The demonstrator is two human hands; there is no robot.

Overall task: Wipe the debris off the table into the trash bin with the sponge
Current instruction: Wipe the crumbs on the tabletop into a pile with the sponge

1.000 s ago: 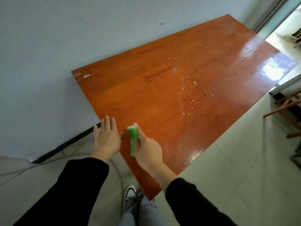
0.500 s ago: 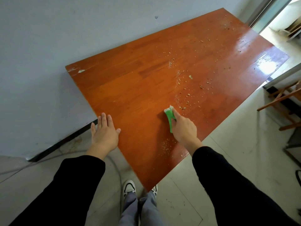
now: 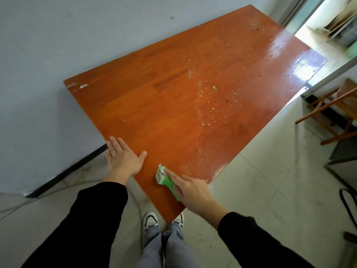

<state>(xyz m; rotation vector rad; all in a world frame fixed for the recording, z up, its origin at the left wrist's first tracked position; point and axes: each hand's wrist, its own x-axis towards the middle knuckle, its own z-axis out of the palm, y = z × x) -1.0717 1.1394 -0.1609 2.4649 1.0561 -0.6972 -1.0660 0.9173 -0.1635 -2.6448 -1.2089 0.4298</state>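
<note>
Presently: glossy orange wood table (image 3: 154, 105); crumb debris (image 3: 208, 113) beyond fingers. Right hand (image 3: 193, 192) pinches soft green sponge (image 3: 166, 180). Left hand (image 3: 123, 159) flat, fingers spread wide.

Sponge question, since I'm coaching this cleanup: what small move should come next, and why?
Probably reach the sponge in the right hand back out to the crumbs mid-table, since it sits near the table's corner while most debris lies beyond it. No bin is visible.
</note>
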